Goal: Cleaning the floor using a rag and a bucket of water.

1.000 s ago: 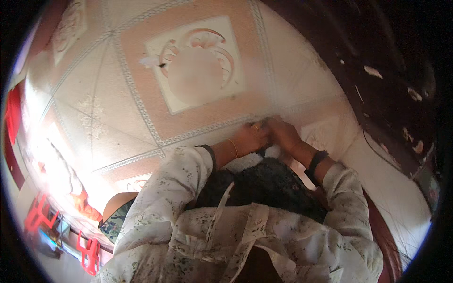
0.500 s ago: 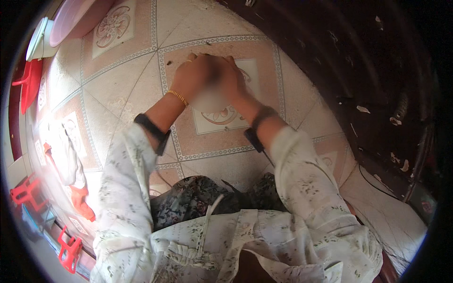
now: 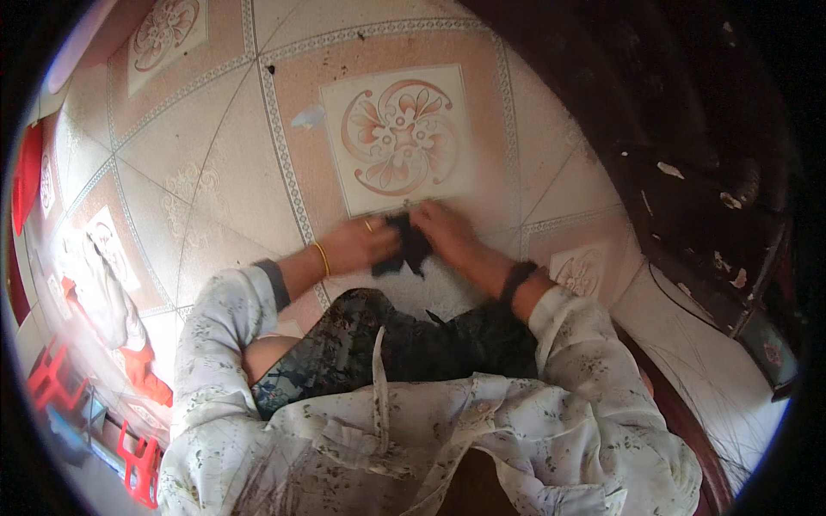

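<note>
A small piece of black cloth (image 3: pixel 415 251) with uneven lower edges hangs between my two hands, above the tiled floor (image 3: pixel 215 163) and just beyond my knees. My left hand (image 3: pixel 361 244), with a ring and a yellow bracelet, is closed on its left side. On its upper right part my right hand (image 3: pixel 440 229) is closed too. Both hands are somewhat blurred, and the fingertips are partly hidden by the cloth. What kind of cloth article it is, I cannot make out.
Dark wooden furniture (image 3: pixel 637 112) with chipped spots stands along the right. A pale scrap (image 3: pixel 308 117) and dark crumbs lie on the floor ahead. At the left are white and red cloths (image 3: pixel 116 301), red plastic stools (image 3: pixel 138 460) and the edge of a pink basin (image 3: pixel 103 34).
Both hands have come back from farther out on the floor toward my knees. The black cloth, a dark blur between them before, now shows clearly. The view has shifted slightly.
</note>
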Demonstrator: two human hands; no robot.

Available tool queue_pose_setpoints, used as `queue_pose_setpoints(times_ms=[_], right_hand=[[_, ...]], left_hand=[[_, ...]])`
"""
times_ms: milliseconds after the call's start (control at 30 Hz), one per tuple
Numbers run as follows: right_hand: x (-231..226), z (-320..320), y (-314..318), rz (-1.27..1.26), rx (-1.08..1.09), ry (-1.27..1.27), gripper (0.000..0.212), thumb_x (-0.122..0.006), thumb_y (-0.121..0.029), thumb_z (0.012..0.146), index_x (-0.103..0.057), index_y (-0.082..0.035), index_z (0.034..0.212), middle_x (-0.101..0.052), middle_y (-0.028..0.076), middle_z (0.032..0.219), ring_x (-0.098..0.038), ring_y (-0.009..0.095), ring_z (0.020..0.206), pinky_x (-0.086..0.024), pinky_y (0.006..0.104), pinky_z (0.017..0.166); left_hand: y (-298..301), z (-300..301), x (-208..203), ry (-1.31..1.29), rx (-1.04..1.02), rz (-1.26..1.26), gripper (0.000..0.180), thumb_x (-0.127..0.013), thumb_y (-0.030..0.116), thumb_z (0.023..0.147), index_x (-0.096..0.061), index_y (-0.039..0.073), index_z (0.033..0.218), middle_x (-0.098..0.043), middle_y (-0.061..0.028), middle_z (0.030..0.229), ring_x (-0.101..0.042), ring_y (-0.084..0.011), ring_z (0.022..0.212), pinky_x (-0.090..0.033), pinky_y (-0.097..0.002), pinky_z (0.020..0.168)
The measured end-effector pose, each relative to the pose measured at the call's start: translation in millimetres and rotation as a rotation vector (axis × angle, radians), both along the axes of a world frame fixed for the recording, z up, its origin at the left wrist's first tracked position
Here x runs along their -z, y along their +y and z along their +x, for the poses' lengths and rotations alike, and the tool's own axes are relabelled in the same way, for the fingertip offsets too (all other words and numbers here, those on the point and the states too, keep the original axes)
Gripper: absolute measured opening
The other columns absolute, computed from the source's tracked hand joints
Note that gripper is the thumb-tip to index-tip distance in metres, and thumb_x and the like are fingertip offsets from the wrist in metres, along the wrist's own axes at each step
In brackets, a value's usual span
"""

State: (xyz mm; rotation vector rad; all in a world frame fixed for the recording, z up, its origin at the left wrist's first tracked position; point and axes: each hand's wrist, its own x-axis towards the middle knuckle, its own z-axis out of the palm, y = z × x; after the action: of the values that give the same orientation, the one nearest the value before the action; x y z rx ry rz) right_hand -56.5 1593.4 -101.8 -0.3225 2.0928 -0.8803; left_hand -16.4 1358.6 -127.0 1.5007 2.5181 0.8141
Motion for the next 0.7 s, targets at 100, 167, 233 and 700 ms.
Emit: queue_pose_setpoints(times_ms=[100, 167, 233, 700], right_hand=[[21, -39, -29, -0.141, 0.021, 0.4, 0.02, -0.055, -0.009, 0.082, -0.056, -0.003, 0.101, -0.053, 0.016, 0.099, -0.055, 0.033, 0.096, -0.046, 0.041, 0.081], [18, -71, -60, -0.084, -0.001, 0.746, 0.023, -0.057, -0.001, 0.077, -0.057, -0.007, 0.1, -0.052, 0.013, 0.097, -0.056, 0.032, 0.092, -0.048, 0.041, 0.076], [20, -94, -74, -0.029, 0.087, 0.821, 0.026, -0.059, 0.001, 0.076, -0.057, -0.01, 0.099, -0.052, 0.01, 0.094, -0.057, 0.031, 0.088, -0.049, 0.0414, 0.071], [-40, -74, 154, 0.278, 0.183, 0.791, 0.034, -0.054, 0.004, 0.08, -0.055, -0.009, 0.112, -0.052, 0.013, 0.107, -0.055, 0.032, 0.101, -0.049, 0.0392, 0.082]], left_hand=[[-33, -49, -7, 0.061, -0.22, -0.078, 0.036, -0.057, 0.014, 0.075, -0.063, 0.012, 0.11, -0.056, -0.0056, 0.112, -0.055, -0.0237, 0.097, -0.049, -0.0345, 0.082], [-49, -78, -6, 0.118, -0.343, -0.134, 0.034, -0.057, 0.012, 0.076, -0.064, 0.012, 0.109, -0.056, -0.0052, 0.115, -0.055, -0.026, 0.098, -0.05, -0.0352, 0.081], [-49, -114, -19, 0.122, -0.435, -0.19, 0.029, -0.059, 0.011, 0.074, -0.066, 0.01, 0.103, -0.057, -0.0041, 0.11, -0.055, -0.0248, 0.096, -0.051, -0.0341, 0.078], [179, -106, -50, -0.171, -0.191, 0.04, 0.03, -0.056, 0.013, 0.083, -0.063, 0.01, 0.112, -0.055, -0.0116, 0.12, -0.053, -0.0311, 0.107, -0.046, -0.0394, 0.087]])
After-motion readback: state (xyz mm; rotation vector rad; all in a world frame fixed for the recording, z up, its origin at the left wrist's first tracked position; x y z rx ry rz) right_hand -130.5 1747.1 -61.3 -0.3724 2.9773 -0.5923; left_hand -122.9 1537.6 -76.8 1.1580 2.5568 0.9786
